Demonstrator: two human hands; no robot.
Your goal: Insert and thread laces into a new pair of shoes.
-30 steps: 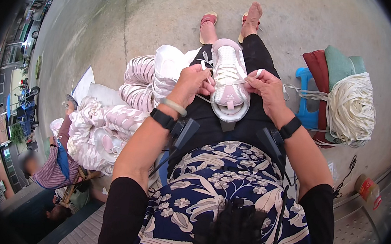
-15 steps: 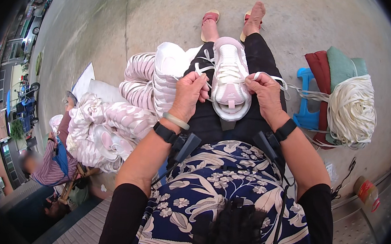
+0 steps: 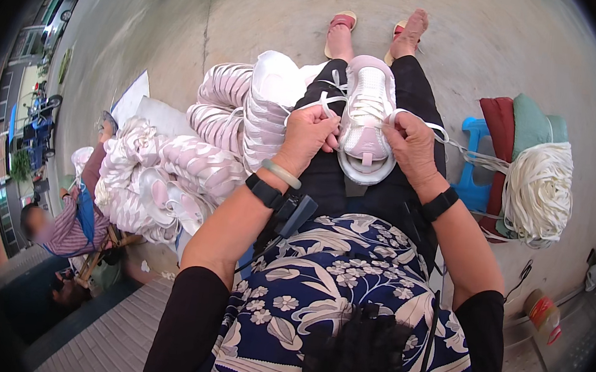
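Note:
A white and pale pink sneaker (image 3: 366, 132) lies between my thighs, its toe pointing away from me. White lace crosses over its tongue in several rows. On its left side my left hand (image 3: 309, 137) is closed in a pinch on a white shoelace (image 3: 328, 106), which loops up above the fingers. My right hand (image 3: 411, 145) pinches lace at the sneaker's right edge, near the upper eyelets. From there a strand runs over the hand and off to the right. The fingertips partly hide where the lace meets the eyelets.
Stacked pink-white shoes (image 3: 264, 123) stand to my left, beside a heap of more shoes (image 3: 164, 174). At right, a large hank of white laces (image 3: 542, 190) lies against red and green cloth rolls (image 3: 530, 121) by a blue stool (image 3: 475, 162). Another person (image 3: 78, 227) sits far left.
The whole view has shifted, with the scene now a little further right. Both hands stay at the sneaker with the lace; my right hand sits closer against its right edge.

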